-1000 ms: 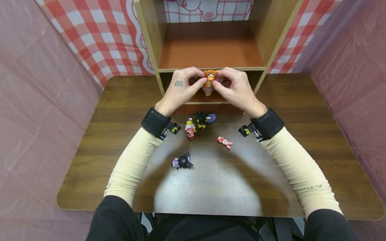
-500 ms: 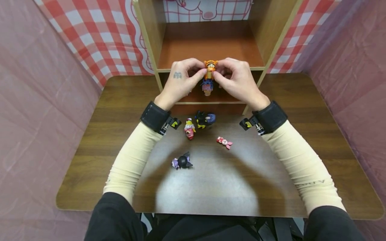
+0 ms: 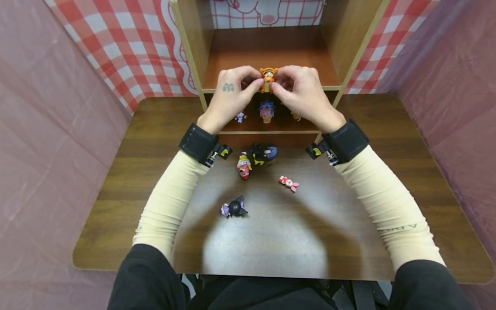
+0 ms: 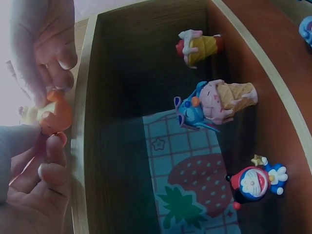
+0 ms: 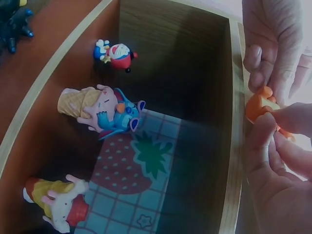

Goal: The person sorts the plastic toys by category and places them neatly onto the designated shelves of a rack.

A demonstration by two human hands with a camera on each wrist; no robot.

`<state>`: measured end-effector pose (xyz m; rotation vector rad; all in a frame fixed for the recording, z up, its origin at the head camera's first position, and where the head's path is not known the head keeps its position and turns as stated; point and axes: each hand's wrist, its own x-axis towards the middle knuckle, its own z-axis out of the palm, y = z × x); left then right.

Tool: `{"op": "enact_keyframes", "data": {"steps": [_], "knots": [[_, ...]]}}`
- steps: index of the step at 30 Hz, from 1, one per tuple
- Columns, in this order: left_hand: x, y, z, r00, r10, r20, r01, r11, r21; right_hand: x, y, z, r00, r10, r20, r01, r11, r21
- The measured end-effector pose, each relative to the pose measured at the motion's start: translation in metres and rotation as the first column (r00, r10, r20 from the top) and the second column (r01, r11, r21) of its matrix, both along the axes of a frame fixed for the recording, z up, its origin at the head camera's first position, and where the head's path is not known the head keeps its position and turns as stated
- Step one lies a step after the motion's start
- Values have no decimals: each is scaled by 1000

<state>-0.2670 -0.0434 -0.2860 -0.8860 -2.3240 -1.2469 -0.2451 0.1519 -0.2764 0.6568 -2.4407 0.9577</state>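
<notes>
In the head view, my left hand [image 3: 234, 91] and right hand [image 3: 301, 91] pinch a small orange tiger figurine [image 3: 268, 78] from its two sides with thumbs and fingers. It is upright, facing me, in front of the upper shelf's edge. Both wrist views show the figurine's orange back [image 4: 59, 116] beside the middle board [image 5: 235, 122], partly covered by fingers. Below the hands, on the lower shelf, stand a blue figurine on an ice-cream cone [image 3: 266, 111], a blue-and-white cat figurine with a red hood [image 4: 253, 183] and a yellow-and-white cone-shaped figurine [image 4: 200, 48].
The wooden shelf unit [image 3: 336, 56] stands at the table's back. On the table [image 3: 128, 206] lie a black-and-blue figurine [image 3: 264, 153], a red-and-yellow one [image 3: 244, 166], a pink-and-red one [image 3: 288, 183] and a black-and-purple one [image 3: 234, 207]. Pink curtains [image 3: 42, 142] hang at the sides.
Both hands have risen together with the tiger figurine, from in front of the lower shelf to the upper shelf's edge. The figurines on the lower shelf have come into view beneath them.
</notes>
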Motion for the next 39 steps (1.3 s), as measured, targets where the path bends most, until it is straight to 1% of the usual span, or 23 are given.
{"op": "enact_keyframes", "data": {"steps": [5,11,16,20,24,26,31,35,39], "knots": [[-4,2,4,999,11,46,-10,1000,-15,-3,1,4,1000,-4,4,4,1000,11],[-13,2,8,999,7,37,-5,998,-59,-7,3,6,1000,-9,11,9,999,36],[-20,2,9,999,19,29,-16,994,-105,-14,5,6,999,-25,21,24,998,64],[-24,2,10,999,22,32,-19,994,-111,-16,5,7,998,-44,44,40,996,75],[-26,2,12,997,17,79,-10,996,-91,-18,4,11,996,-63,69,58,995,75],[-27,2,14,993,14,116,-4,996,-84,-19,4,14,994,-74,85,67,994,86],[-28,1,18,980,18,199,-1,996,-88,-21,3,22,990,-93,107,76,985,155],[-29,1,20,972,29,234,-7,996,-94,-23,4,26,987,-106,117,83,978,190],[-30,3,21,966,34,257,-13,996,-84,-26,5,26,984,-118,134,93,979,180]]}}
